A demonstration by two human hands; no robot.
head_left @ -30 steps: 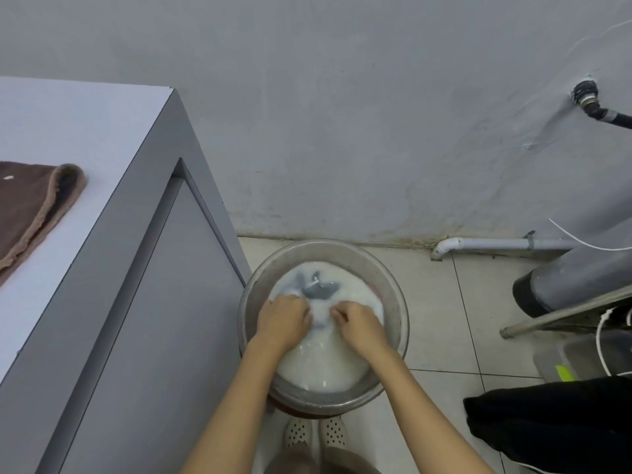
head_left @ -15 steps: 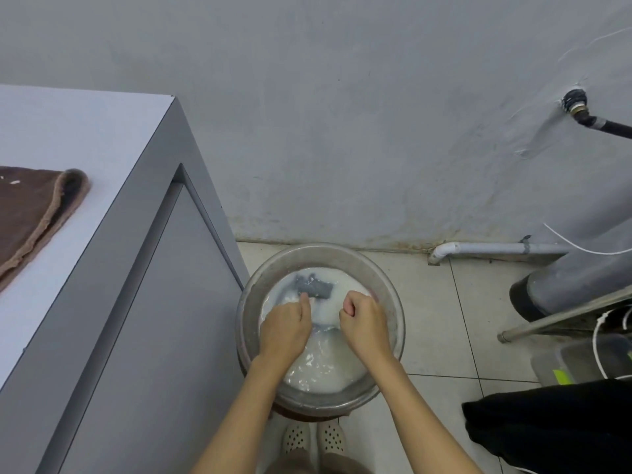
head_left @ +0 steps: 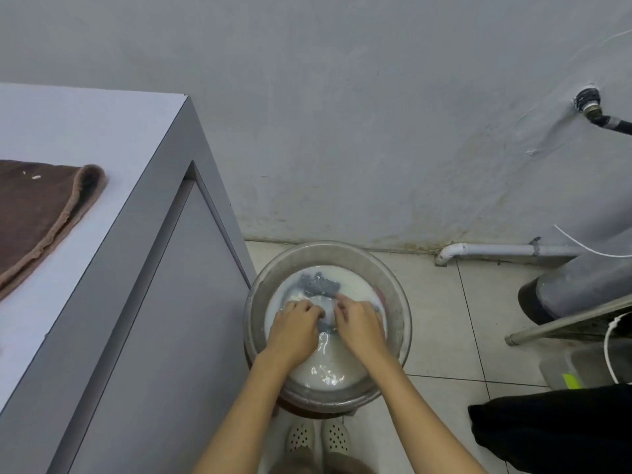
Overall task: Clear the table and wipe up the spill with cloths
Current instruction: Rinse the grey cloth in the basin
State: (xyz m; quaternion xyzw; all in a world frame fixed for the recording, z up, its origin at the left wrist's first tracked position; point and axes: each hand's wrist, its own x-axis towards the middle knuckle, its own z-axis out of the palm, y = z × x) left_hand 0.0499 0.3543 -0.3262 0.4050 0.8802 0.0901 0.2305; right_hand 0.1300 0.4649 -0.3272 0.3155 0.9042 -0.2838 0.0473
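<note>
Down in the metal basin (head_left: 398, 302) of milky water, left hand (head_left: 294, 328) and right hand (head_left: 359, 326) each grip the grey cloth (head_left: 319, 287), which bunches toward 12 o'clock, equally near both.

Left hand (head_left: 294, 328) and right hand (head_left: 359, 326) curled, knuckles up, close together.

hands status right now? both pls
Left hand: gripping the grey cloth in the basin.
Right hand: gripping the same cloth.

Dull metal basin (head_left: 398, 295), soaked grey cloth (head_left: 319, 286), nappy brown towel (head_left: 37, 213), matt table (head_left: 102, 138).
</note>
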